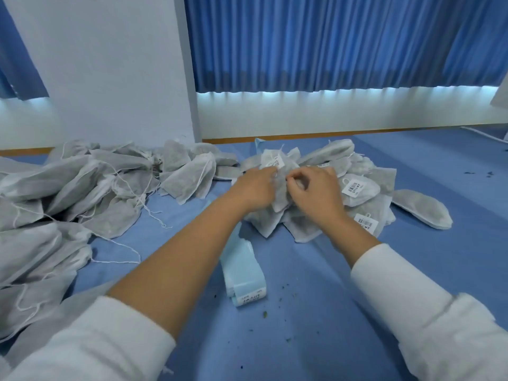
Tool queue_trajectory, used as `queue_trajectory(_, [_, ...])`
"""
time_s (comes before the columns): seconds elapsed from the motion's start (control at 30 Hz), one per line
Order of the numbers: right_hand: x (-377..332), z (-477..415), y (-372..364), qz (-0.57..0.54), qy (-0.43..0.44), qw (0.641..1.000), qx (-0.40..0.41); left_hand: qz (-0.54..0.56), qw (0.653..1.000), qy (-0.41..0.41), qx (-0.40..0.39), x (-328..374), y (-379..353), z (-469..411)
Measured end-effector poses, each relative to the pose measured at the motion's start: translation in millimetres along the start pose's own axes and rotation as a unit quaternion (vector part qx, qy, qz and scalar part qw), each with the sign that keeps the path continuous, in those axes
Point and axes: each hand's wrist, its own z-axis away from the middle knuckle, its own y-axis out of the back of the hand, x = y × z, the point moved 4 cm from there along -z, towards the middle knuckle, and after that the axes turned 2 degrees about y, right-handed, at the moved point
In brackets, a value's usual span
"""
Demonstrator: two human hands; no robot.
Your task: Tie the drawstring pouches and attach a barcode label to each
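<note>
Both hands are working one grey non-woven drawstring pouch (279, 200): L hand (254, 188) gripping its side, R hand (316, 193) pinching its top

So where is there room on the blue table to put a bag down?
The biggest bare patch of table is near you, between the label strip and the right sleeve. More room lies far right, beyond the labelled pile. It is crowded on the left, under the untied pile, and in the middle, where left hand and right hand hold a pouch.

Matt grey non-woven cloth pouches (189, 174), white paper labels (354, 188), blue cloth table cover (302, 312)
</note>
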Motion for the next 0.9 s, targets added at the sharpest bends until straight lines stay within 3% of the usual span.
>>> queue_trajectory(0.1, [16.6,-15.2,-15.5,0.173,0.029,0.984,-0.038,-0.072,0.991,0.005,-0.114,-8.9,-18.4,-27.4])
queue_trajectory(0.2, [35.1,-22.4,-27.1,0.229,0.03,0.972,-0.037,-0.094,0.985,0.001,-0.142,-15.5,-32.6,-48.7])
queue_trajectory(0.53, [95.0,-40.6,-6.0,0.247,-0.019,0.969,0.013,-0.031,0.988,-0.041,-0.144,7.7,-64.4,-90.0])
queue_trajectory(0.77, [107.4,-48.6,-6.0,0.262,-0.039,0.964,-0.017,-0.001,0.992,-0.048,-0.115,20.7,-70.0,-90.4])
queue_trajectory(0.9, [105.5,-42.2,-1.3,0.161,-0.03,0.985,-0.059,0.013,0.995,-0.047,-0.083,13.1,-56.6,-74.8])
